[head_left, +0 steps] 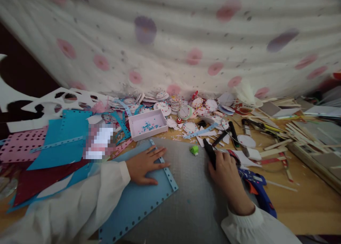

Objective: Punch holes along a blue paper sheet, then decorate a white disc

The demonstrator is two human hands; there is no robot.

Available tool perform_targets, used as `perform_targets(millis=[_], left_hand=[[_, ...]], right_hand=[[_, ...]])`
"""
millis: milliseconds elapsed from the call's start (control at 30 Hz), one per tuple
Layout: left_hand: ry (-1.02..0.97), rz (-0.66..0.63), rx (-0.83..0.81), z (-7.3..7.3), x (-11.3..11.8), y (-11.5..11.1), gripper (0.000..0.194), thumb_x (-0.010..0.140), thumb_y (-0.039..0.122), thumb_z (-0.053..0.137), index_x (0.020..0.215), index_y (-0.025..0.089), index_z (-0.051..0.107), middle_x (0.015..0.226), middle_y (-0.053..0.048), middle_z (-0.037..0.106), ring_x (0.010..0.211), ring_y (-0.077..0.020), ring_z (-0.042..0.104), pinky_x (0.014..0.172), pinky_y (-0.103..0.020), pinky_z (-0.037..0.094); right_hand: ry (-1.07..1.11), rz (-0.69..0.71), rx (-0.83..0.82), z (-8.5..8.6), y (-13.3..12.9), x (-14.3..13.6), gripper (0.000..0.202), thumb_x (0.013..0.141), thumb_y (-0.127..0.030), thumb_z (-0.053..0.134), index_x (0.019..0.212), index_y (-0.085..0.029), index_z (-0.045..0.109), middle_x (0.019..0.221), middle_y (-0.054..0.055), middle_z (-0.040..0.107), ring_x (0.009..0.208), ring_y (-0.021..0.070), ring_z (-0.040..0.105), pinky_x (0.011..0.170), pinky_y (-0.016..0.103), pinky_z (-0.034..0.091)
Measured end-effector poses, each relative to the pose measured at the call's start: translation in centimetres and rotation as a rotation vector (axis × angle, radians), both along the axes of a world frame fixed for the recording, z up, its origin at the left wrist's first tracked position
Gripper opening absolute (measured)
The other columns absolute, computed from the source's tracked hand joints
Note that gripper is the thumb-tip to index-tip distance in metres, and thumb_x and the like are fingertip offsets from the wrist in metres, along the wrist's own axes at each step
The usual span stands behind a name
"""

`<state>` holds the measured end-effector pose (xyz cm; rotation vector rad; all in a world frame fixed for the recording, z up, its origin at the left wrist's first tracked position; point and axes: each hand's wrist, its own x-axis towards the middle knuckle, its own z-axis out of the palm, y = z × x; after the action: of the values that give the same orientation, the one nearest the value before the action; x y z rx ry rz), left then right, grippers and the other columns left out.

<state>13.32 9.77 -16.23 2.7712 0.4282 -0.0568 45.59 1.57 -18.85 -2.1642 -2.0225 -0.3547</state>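
Currently I read the left hand (145,167) as spread wide, palm down on a pale blue sheet with dark dots along its edges (133,205), lower centre of frame. Right hand (226,171), right of centre: fingers curled around a black elongated tool (210,153). Small bright green object (194,150) near the tool, on the grey mat (191,190). Blue glue gun with orange trigger (265,198) at lower right.

L slv (87,198) was off-white, long & loose, w/ soft folds & a plain, flat-looking cuff (124,171), while R slv (269,228) matched in colour, w/ fine gathers nr the wrist.
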Motion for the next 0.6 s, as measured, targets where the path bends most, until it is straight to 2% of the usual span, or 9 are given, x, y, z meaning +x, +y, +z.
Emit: perform_targets(millis=[100, 200, 300, 333, 367, 400, 467, 500, 600], left_hand=[[-0.034, 0.253, 0.074, 0.5, 1.3, -2.5, 0.092, 0.083, 0.070, 0.049, 0.153, 0.015, 0.022, 0.160, -0.023, 0.003, 0.147, -0.0390, 0.003, 0.116, -0.061, 0.010], [-0.010, 0.387, 0.082, 0.0, 2.6, -4.3, 0.101, 0.079, 0.073, 0.052, 0.152, 0.010, 0.022, 0.159, -0.026, 0.003, 0.147, -0.0413, 0.001, 0.115, -0.061, 0.012], [0.044, 0.439, 0.069, -1.1, 3.1, -4.8, 0.103, 0.079, 0.077, 0.047, 0.151, 0.008, 0.024, 0.157, -0.029, 0.007, 0.146, -0.0424, 0.004, 0.114, -0.062, 0.014], [0.053, 0.445, 0.070, -1.4, 3.0, -4.8, 0.103, 0.079, 0.078, 0.044, 0.151, 0.007, 0.024, 0.157, -0.030, 0.009, 0.146, -0.0423, 0.004, 0.114, -0.062, 0.015], [0.054, 0.444, 0.073, -1.7, 2.8, -4.8, 0.104, 0.079, 0.079, 0.043, 0.151, 0.006, 0.025, 0.157, -0.030, 0.010, 0.146, -0.0420, 0.005, 0.114, -0.062, 0.015], [0.048, 0.436, 0.080, -1.9, 2.6, -4.8, 0.104, 0.079, 0.080, 0.041, 0.151, 0.006, 0.025, 0.157, -0.030, 0.011, 0.146, -0.0416, 0.006, 0.114, -0.061, 0.015], [0.030, 0.419, 0.100, -2.2, 1.9, -4.8, 0.103, 0.080, 0.079, 0.041, 0.151, 0.008, 0.024, 0.157, -0.029, 0.011, 0.147, -0.0405, 0.007, 0.115, -0.060, 0.015], [0.023, 0.413, 0.110, -2.3, 1.6, -4.9, 0.102, 0.080, 0.079, 0.040, 0.151, 0.008, 0.024, 0.157, -0.028, 0.012, 0.147, -0.0402, 0.007, 0.115, -0.060, 0.015], [0.012, 0.413, 0.132, -2.4, 1.2, -5.0, 0.098, 0.082, 0.077, 0.040, 0.151, 0.009, 0.025, 0.158, -0.027, 0.013, 0.147, -0.0398, 0.009, 0.115, -0.059, 0.016]], right_hand=[[-0.045, -0.038, -0.050, 0.4, 0.3, -0.1, 0.024, 0.086, -0.014, 0.051, 0.105, -0.003, 0.061, 0.086, 0.017, 0.060, 0.083, 0.0310, 0.058, 0.074, 0.042, 0.049], [0.022, -0.005, 0.030, 2.1, -0.3, -0.4, 0.032, 0.090, -0.013, 0.043, 0.117, -0.002, 0.057, 0.091, 0.019, 0.060, 0.088, 0.0320, 0.057, 0.078, 0.045, 0.050], [0.280, 0.102, 0.206, 4.7, -2.5, -1.5, 0.040, 0.095, -0.020, 0.035, 0.131, -0.006, 0.047, 0.103, 0.020, 0.059, 0.098, 0.0306, 0.058, 0.083, 0.046, 0.051], [0.410, 0.146, 0.223, 5.5, -3.6, -2.0, 0.040, 0.097, -0.023, 0.034, 0.132, -0.010, 0.045, 0.105, 0.018, 0.060, 0.096, 0.0273, 0.060, 0.082, 0.042, 0.053], [0.541, 0.181, 0.218, 6.2, -4.8, -2.5, 0.037, 0.098, -0.025, 0.034, 0.131, -0.015, 0.046, 0.096, 0.013, 0.063, 0.086, 0.0228, 0.062, 0.075, 0.035, 0.055], [0.679, 0.211, 0.186, 6.7, -6.1, -3.1, 0.034, 0.099, -0.026, 0.034, 0.128, -0.019, 0.048, 0.084, 0.007, 0.063, 0.071, 0.0181, 0.062, 0.063, 0.028, 0.055], [0.920, 0.217, 0.031, 7.1, -8.5, -4.1, 0.032, 0.100, -0.029, 0.034, 0.127, -0.023, 0.050, 0.072, 0.001, 0.065, 0.056, 0.0132, 0.061, 0.050, 0.019, 0.052], [0.980, 0.214, -0.037, 7.0, -9.6, -4.5, 0.033, 0.099, -0.033, 0.039, 0.127, -0.023, 0.052, 0.072, 0.000, 0.067, 0.057, 0.0130, 0.063, 0.051, 0.018, 0.052], [1.050, 0.223, -0.191, 6.1, -11.8, -5.3, 0.042, 0.093, -0.042, 0.052, 0.130, -0.023, 0.055, 0.091, 0.006, 0.074, 0.082, 0.0176, 0.071, 0.068, 0.020, 0.058]])
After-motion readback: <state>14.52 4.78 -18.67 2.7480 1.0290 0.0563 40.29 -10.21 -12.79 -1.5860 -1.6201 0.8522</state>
